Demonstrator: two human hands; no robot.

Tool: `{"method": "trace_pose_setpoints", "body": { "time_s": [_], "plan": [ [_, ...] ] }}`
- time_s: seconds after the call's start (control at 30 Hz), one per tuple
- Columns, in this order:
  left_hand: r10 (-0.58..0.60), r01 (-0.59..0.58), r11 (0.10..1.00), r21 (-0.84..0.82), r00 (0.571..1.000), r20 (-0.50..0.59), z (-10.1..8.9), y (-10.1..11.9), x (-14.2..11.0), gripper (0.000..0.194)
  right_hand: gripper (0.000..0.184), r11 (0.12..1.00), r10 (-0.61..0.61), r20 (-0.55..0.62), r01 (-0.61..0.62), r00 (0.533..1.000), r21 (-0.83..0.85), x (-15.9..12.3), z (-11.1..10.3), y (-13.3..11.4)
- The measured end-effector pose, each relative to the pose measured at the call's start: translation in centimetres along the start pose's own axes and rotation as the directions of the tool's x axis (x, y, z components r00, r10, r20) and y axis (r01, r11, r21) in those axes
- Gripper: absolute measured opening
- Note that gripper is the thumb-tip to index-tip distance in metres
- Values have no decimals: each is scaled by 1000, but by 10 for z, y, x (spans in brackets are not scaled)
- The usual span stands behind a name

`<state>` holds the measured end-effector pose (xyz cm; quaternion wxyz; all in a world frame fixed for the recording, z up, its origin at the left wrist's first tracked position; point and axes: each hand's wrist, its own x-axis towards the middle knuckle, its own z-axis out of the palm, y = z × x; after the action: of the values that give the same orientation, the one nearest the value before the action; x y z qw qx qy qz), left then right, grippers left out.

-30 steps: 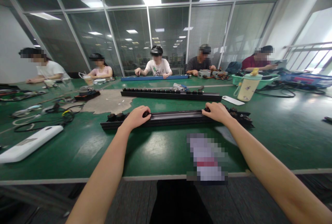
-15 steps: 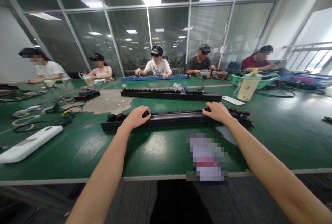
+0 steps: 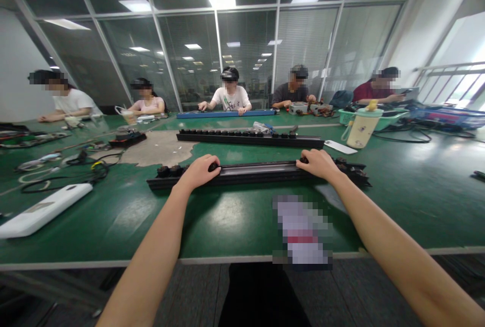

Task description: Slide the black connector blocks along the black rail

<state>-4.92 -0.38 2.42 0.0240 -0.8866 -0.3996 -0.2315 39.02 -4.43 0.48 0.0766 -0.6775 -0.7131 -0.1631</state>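
A long black rail [image 3: 261, 171] with a grey channel lies across the table in front of me. Round black knob-like pieces [image 3: 162, 171] sit along its left end, and more dark pieces [image 3: 350, 165] at its right end. My left hand [image 3: 200, 169] is closed around one knob-like piece [image 3: 212, 166] left of the middle. Towards the right, my right hand [image 3: 317, 161] has its fingers curled over another piece [image 3: 304, 159], mostly covered by them. Between my hands the channel is exposed.
Behind lies a second black rail [image 3: 250, 138] with several knobs. A white phone [image 3: 340, 146] and a cream cup [image 3: 364, 127] are at right; a white oblong device [image 3: 47, 211] and cables [image 3: 100, 165] at left. Near the front edge is a blurred item [image 3: 301, 228]. Several people sit opposite.
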Motion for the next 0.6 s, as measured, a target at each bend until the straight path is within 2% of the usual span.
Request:
{"method": "trace_pose_setpoints", "body": {
  "time_s": [0.6],
  "plan": [
    [13, -13, 1000, -3, 1000, -9, 2, -3, 1, 19, 43, 1000, 10, 12, -9, 1000, -20, 0, 0, 1]
  ]
}}
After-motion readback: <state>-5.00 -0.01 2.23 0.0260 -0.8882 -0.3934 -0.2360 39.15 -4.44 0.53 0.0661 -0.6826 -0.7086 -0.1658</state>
